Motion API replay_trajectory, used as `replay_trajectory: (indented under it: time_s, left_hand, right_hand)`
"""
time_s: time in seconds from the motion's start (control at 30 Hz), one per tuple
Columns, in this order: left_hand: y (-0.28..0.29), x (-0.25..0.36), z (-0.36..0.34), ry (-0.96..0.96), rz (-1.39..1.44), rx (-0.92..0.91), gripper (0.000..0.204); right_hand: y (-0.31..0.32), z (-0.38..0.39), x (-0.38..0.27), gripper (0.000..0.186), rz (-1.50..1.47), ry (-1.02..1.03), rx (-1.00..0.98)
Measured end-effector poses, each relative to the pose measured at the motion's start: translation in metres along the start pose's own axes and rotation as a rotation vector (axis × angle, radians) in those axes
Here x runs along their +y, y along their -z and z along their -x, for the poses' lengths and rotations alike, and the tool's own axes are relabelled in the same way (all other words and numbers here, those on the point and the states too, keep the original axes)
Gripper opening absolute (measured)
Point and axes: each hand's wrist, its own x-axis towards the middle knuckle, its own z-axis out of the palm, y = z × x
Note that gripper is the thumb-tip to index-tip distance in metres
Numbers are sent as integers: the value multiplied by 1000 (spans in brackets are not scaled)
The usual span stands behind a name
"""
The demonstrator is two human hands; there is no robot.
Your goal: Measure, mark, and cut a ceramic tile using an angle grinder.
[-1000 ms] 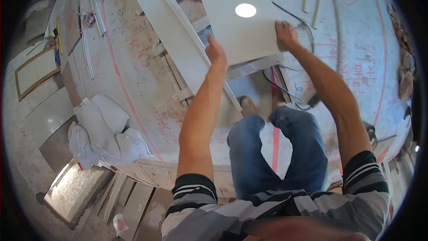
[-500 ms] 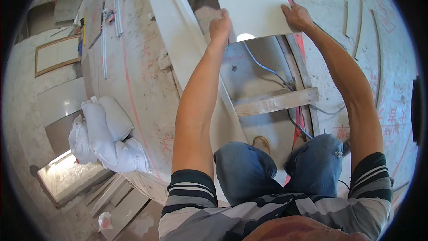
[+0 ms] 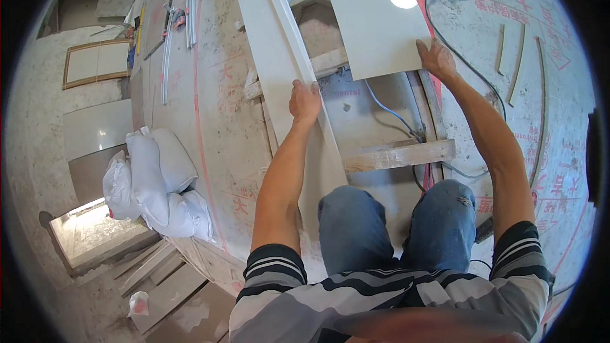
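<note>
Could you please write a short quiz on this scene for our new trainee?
1. Multiple choice: what is the left hand touching?
A) the wood-framed panel
B) the long pale board
C) the power strip

2. True or false: the right hand is at the right edge of the square panel.

3. Fill in the blank: heaped at the left of the picture are white ____.

Key: 1. B; 2. True; 3. sacks

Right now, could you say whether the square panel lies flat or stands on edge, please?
Roughly flat: the square panel shows its broad face upward, the right hand at its edge. Its underside is hidden.
</note>
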Motion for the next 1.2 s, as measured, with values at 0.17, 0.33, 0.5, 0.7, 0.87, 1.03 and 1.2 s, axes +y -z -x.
replay_trajectory:
  time_s: [0.17, 0.33, 0.5, 0.7, 0.87, 1.03, 1.2]
  left_hand:
    - [2, -37, -19, -3, -59, 59, 41]
    - [15, -69, -34, -9, -203, 38, 40]
    - [20, -61, -34, -55, -159, -54, 44]
    - [8, -1, -9, -671, -296, 152, 91]
    - [-37, 93, 3, -925, -239, 99, 102]
    - [-51, 124, 8, -987, -363, 161, 102]
    - [-51, 124, -6, -1085, -229, 86, 101]
  right_hand:
    - [-16, 4, -6, 33, 135, 168, 61]
    - [3, 1, -23, 46, 263, 253, 30]
    - [31, 24, -9, 54, -64, 19, -85]
    - [71, 158, 112, 35, -95, -229, -133]
    - [102, 338, 223, 42, 111, -744, 91]
    - [98, 489, 231, 66, 186, -1107, 16]
    - [23, 505, 207, 65, -150, -1041, -132]
